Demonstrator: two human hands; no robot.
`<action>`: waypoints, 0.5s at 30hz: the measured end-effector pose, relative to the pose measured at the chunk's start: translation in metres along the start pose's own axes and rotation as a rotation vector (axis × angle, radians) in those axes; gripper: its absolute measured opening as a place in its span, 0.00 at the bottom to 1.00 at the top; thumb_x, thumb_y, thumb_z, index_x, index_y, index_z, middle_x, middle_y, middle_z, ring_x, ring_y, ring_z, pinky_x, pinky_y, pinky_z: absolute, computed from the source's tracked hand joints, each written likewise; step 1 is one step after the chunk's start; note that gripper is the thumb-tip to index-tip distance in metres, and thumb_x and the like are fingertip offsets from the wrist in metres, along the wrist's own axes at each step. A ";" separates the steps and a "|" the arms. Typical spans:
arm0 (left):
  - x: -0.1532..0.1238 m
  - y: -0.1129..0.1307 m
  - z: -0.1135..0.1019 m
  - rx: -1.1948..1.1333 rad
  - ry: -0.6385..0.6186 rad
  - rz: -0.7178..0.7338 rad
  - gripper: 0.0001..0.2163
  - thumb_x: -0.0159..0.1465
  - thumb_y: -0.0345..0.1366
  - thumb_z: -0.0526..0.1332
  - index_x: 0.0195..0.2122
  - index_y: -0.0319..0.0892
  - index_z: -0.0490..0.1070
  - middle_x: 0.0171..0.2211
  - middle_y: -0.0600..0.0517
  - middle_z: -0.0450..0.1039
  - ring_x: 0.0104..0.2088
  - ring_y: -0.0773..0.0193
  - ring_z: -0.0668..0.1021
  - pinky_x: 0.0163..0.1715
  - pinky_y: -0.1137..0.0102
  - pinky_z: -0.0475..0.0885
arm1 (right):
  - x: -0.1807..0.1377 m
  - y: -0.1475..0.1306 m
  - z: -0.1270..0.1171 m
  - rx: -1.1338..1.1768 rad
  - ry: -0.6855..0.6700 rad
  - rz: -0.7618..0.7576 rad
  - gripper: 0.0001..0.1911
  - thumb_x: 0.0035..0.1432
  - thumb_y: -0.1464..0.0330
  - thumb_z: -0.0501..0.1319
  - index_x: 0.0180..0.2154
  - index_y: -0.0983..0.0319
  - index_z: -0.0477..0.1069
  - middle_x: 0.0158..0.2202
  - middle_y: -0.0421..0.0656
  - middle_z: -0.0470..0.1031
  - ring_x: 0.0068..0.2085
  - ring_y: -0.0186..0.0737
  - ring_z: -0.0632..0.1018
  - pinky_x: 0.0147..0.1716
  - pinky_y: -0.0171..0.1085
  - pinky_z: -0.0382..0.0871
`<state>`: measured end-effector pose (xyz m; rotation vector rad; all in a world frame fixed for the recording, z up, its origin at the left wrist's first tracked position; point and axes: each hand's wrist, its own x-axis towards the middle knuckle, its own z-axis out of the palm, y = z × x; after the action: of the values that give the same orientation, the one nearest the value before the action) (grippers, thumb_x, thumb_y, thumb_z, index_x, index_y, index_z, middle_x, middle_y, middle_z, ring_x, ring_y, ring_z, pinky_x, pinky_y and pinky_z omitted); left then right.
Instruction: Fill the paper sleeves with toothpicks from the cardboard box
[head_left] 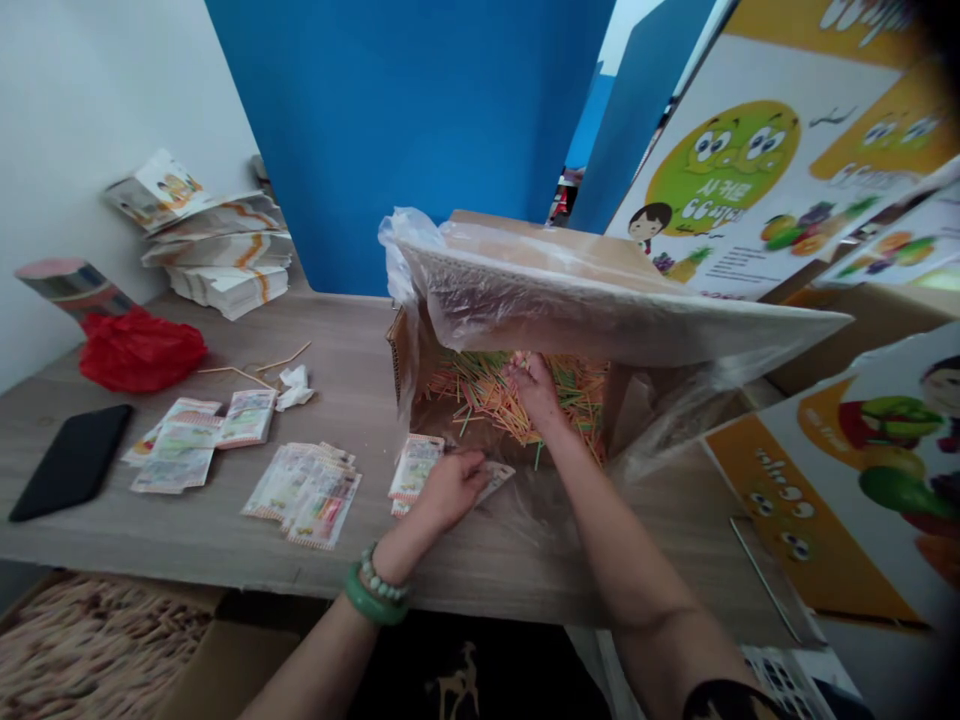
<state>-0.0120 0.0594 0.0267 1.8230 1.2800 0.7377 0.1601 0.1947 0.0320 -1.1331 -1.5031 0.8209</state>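
My right hand (536, 392) reaches into a cardboard box (405, 360) lined with clear plastic and lying on its side, fingers closed in a heap of thin coloured sticks (480, 390). My left hand (450, 487), with green and bead bracelets on the wrist, rests on the wooden table (360, 400) in front of the box, fingers curled on a small printed packet (495, 478). Another packet (415, 465) lies just left of that hand.
Several printed packets (307, 492) and more (187, 440) lie spread on the table. A black phone (71, 462), a red plastic bag (139, 347), stacked packets (217, 245), a blue partition (405, 120) and printed cartons (787, 150) stand around. A box (97, 640) sits below.
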 end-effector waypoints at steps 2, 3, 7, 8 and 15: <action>0.001 -0.001 -0.007 -0.165 0.060 -0.101 0.06 0.58 0.30 0.60 0.24 0.41 0.69 0.27 0.52 0.74 0.32 0.61 0.76 0.33 0.69 0.69 | -0.014 0.005 0.010 0.198 -0.094 0.072 0.09 0.57 0.60 0.57 0.38 0.56 0.65 0.38 0.40 0.73 0.36 0.39 0.76 0.40 0.38 0.69; 0.002 -0.001 -0.010 -0.245 0.079 -0.149 0.05 0.57 0.31 0.60 0.24 0.41 0.69 0.24 0.54 0.71 0.28 0.64 0.73 0.30 0.71 0.66 | -0.022 0.007 0.016 0.240 -0.149 0.118 0.09 0.56 0.60 0.58 0.37 0.56 0.66 0.36 0.40 0.74 0.35 0.39 0.75 0.39 0.38 0.70; 0.005 -0.003 -0.023 -0.452 0.123 -0.233 0.03 0.53 0.33 0.61 0.24 0.40 0.70 0.20 0.58 0.66 0.23 0.69 0.66 0.25 0.73 0.60 | -0.044 0.016 0.030 0.114 -0.169 0.170 0.09 0.55 0.59 0.59 0.32 0.58 0.67 0.35 0.41 0.76 0.37 0.41 0.75 0.42 0.41 0.69; 0.005 -0.004 -0.025 -0.472 0.133 -0.239 0.03 0.52 0.33 0.61 0.23 0.40 0.70 0.20 0.58 0.65 0.23 0.69 0.65 0.25 0.74 0.60 | -0.046 0.016 0.030 0.078 -0.133 0.159 0.09 0.56 0.59 0.59 0.32 0.57 0.67 0.35 0.41 0.76 0.38 0.41 0.76 0.43 0.41 0.69; 0.016 -0.005 -0.033 -0.468 0.213 -0.218 0.06 0.54 0.36 0.63 0.30 0.40 0.76 0.29 0.51 0.76 0.30 0.62 0.74 0.30 0.69 0.69 | -0.044 0.012 0.031 0.131 -0.095 0.086 0.08 0.59 0.59 0.55 0.33 0.56 0.64 0.31 0.38 0.75 0.35 0.40 0.75 0.41 0.40 0.69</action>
<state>-0.0355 0.0845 0.0405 1.2357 1.2829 1.0298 0.1337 0.1583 -0.0003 -1.0802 -1.4630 1.0293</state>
